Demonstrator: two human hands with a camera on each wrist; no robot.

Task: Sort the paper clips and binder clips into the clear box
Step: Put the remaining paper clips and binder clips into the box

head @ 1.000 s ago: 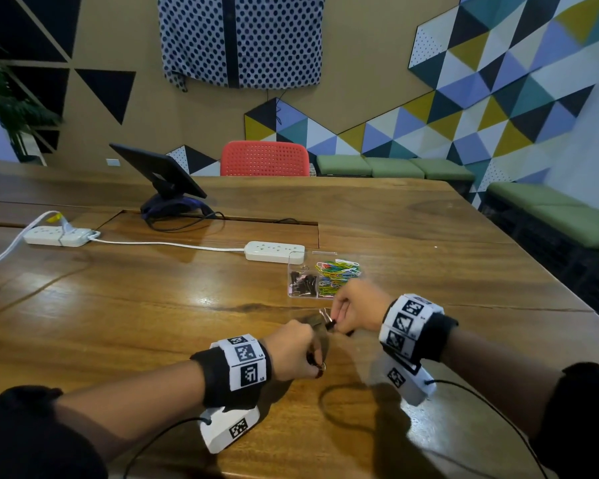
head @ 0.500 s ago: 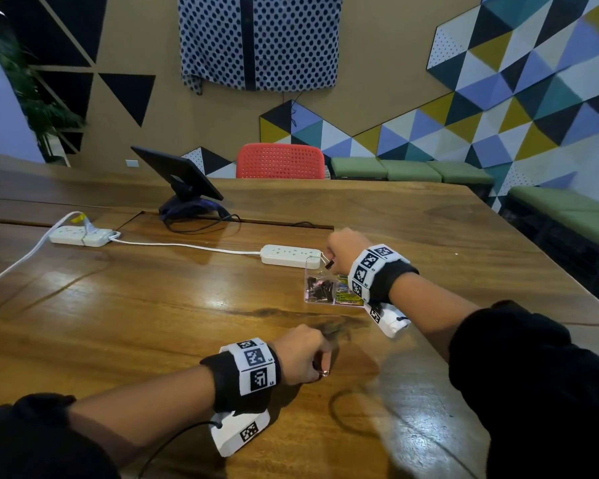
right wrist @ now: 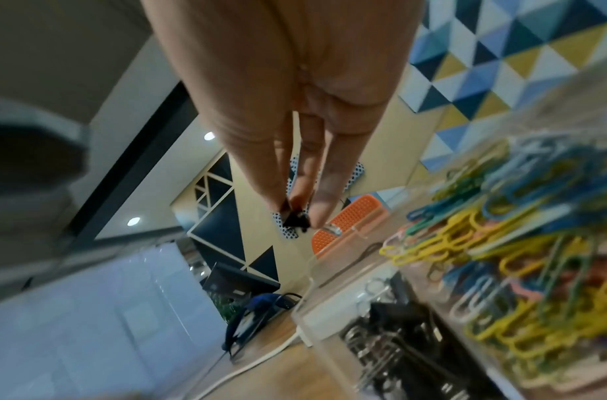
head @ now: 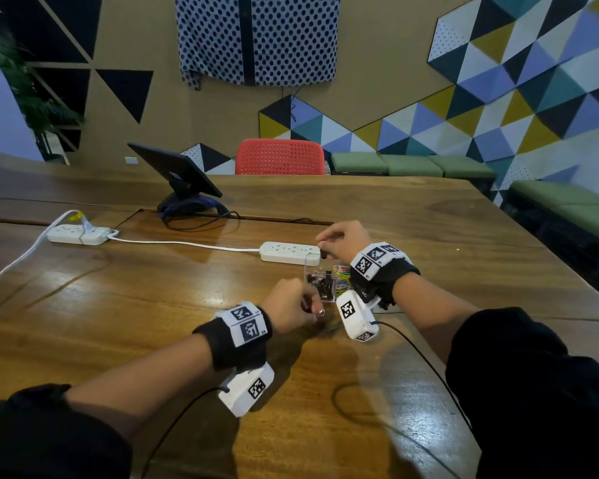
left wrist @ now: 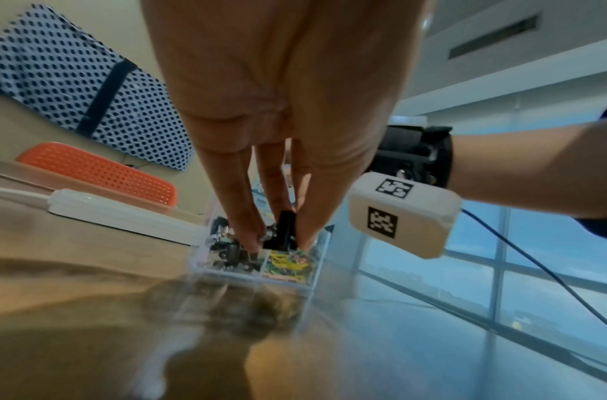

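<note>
The clear box (head: 325,299) stands on the wooden table, with black binder clips (head: 320,283) in its left compartment and coloured paper clips (head: 341,274) in its right one. My right hand (head: 322,252) hovers over the box's far edge and pinches a small black binder clip (right wrist: 296,219). My left hand (head: 313,307) is at the box's near side. It pinches another black binder clip (left wrist: 283,230) just above the binder clip compartment (left wrist: 233,257). My right wrist covers part of the paper clips in the head view.
A white power strip (head: 289,252) lies right behind the box, its cable running to a second strip (head: 78,235) at the left. A tablet on a stand (head: 175,171) and a red chair (head: 281,157) are farther back. The table's edge runs down the right.
My right hand carried its binder clip from beside the left hand to above the box's far edge. My left hand moved forward with its clip to the box's near side.
</note>
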